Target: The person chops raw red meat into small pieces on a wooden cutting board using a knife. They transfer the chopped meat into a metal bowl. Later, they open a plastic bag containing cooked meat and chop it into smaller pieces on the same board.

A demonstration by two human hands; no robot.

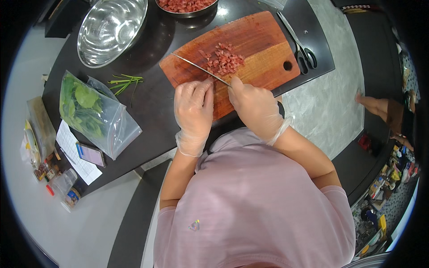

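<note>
My right hand, in a clear plastic glove, grips a knife near the right end of its thin blade; the handle is hidden in my fist. The blade slants up and left across a wooden cutting board. Just beyond it lies a small heap of diced reddish meat. My gloved left hand is at the board's near edge, fingers curled and bunched close to the blade. A bit of meat shows at its fingertips, mostly covered by them.
Scissors lie right of the board. Behind stand a steel bowl and a bowl of diced meat. At left are green stems, a zip bag of leaves, a phone, paper and jars. Another person is far right.
</note>
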